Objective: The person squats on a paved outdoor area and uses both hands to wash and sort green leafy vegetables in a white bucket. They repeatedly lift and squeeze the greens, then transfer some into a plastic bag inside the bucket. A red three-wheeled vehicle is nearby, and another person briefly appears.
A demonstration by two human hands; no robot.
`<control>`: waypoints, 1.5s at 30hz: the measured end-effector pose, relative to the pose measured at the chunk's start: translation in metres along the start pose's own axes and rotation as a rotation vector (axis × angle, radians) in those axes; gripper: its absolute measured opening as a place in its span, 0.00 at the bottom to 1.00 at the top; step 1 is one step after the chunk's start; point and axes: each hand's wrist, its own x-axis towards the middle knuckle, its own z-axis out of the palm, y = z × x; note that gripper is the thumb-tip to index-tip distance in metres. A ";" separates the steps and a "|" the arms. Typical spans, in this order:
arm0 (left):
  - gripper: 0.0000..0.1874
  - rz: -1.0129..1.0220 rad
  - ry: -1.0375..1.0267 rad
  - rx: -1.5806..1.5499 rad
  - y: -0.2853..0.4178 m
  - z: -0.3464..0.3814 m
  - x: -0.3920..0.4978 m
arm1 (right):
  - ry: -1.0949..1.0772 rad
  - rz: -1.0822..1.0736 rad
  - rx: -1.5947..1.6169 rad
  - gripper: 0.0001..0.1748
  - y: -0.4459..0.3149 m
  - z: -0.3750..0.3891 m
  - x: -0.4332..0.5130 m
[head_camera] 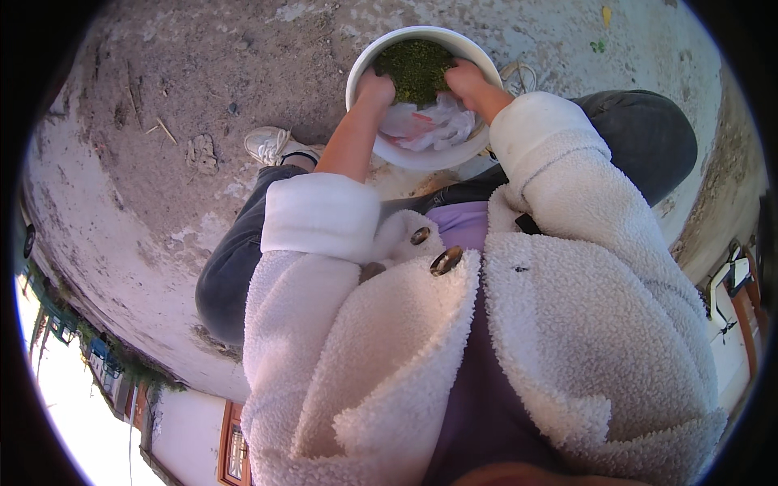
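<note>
A round white plastic bucket point(420, 160) stands on the ground between my feet. Inside it lies a mass of small green plant bits point(416, 71), too fine to identify. On the near side of the bucket a crumpled translucent plastic bag point(428, 126) with red markings lies against the greens. My left hand point(375, 88) reaches over the left part of the rim, its fingers curled down by the edge of the greens. From the other side my right hand point(467, 82) reaches in, touching the greens above the bag. The fingertips of both hands are hidden, so any grip is unclear.
Light sneakers point(273, 146) and bent knees in dark jeans point(228, 291) flank the bucket. Thin sticks point(165, 130) and a small stone point(233, 107) lie on the dirt-strewn concrete point(200, 73). A white wall with a wooden-framed window point(234, 446) appears at lower left.
</note>
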 end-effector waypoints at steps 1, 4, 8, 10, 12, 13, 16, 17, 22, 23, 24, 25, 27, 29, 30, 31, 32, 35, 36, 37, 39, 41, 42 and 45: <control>0.25 0.049 0.022 0.094 -0.005 0.000 -0.001 | 0.035 -0.027 -0.048 0.23 0.003 -0.001 0.000; 0.27 0.131 0.056 0.298 -0.013 -0.001 -0.006 | 0.107 -0.239 -0.189 0.23 0.005 -0.001 -0.004; 0.26 0.177 0.036 0.379 -0.009 -0.003 -0.016 | 0.168 -0.724 -0.742 0.24 0.006 -0.004 -0.016; 0.26 0.177 -0.021 0.403 -0.003 -0.006 -0.021 | 0.073 -0.811 -0.789 0.23 0.005 -0.005 -0.021; 0.29 0.143 -0.123 0.425 0.003 -0.008 -0.026 | 0.012 -0.848 -0.824 0.22 0.003 -0.003 -0.025; 0.28 0.192 -0.100 0.434 0.006 -0.008 -0.029 | -0.003 -0.844 -0.836 0.21 0.002 -0.001 -0.026; 0.24 0.359 -0.016 0.538 0.010 -0.005 -0.040 | 0.024 -0.864 -0.843 0.19 -0.002 0.004 -0.026; 0.23 0.425 0.019 0.625 0.009 -0.002 -0.046 | 0.045 -0.886 -0.833 0.18 -0.002 0.006 -0.025; 0.13 0.431 -0.182 0.871 -0.006 0.006 -0.059 | 0.137 -0.608 -0.852 0.16 0.005 0.009 -0.011; 0.12 0.433 -0.237 0.879 -0.010 0.007 -0.057 | 0.123 -0.629 -0.879 0.15 0.007 0.006 -0.008; 0.11 0.443 -0.290 0.891 -0.013 0.008 -0.054 | 0.115 -0.606 -0.895 0.14 0.008 0.005 -0.006; 0.11 0.446 -0.358 0.906 -0.016 0.009 -0.051 | 0.112 -0.591 -0.912 0.14 0.008 0.003 -0.005; 0.11 0.425 -0.346 0.866 -0.020 0.010 -0.045 | 0.094 -0.543 -0.938 0.12 0.003 -0.002 -0.006; 0.12 0.413 -0.335 0.890 -0.023 0.012 -0.047 | 0.057 -0.447 -0.965 0.12 -0.004 -0.007 -0.014; 0.12 0.421 -0.310 0.929 -0.023 0.014 -0.050 | 0.023 -0.507 -0.982 0.10 -0.010 -0.007 -0.019; 0.12 0.429 -0.297 0.969 -0.023 0.015 -0.053 | -0.014 -0.538 -1.015 0.09 -0.015 -0.006 -0.025; 0.12 0.434 -0.308 0.973 -0.021 0.015 -0.054 | -0.055 -0.590 -1.042 0.09 -0.021 -0.005 -0.031; 0.12 0.440 -0.365 0.969 -0.016 0.013 -0.056 | -0.411 -0.084 -0.180 0.09 -0.041 -0.002 -0.051; 0.12 0.438 -0.379 0.956 -0.014 0.012 -0.056 | -0.463 -0.089 -0.210 0.10 -0.049 -0.004 -0.057; 0.12 0.433 -0.386 0.949 -0.013 0.010 -0.055 | -0.515 -0.096 -0.240 0.10 -0.059 -0.008 -0.064; 0.12 0.449 -0.382 0.970 -0.012 0.009 -0.055 | -0.612 -0.171 -0.032 0.11 -0.081 -0.020 -0.077; 0.12 0.448 -0.359 0.986 -0.013 0.008 -0.057 | -0.744 -0.319 0.450 0.13 -0.100 -0.034 -0.088; 0.12 0.445 -0.337 0.990 -0.013 0.008 -0.058 | -0.729 -0.311 0.673 0.13 -0.108 -0.040 -0.091; 0.12 0.497 -0.283 0.973 -0.008 0.008 -0.061 | -0.703 -0.353 0.820 0.14 -0.118 -0.047 -0.091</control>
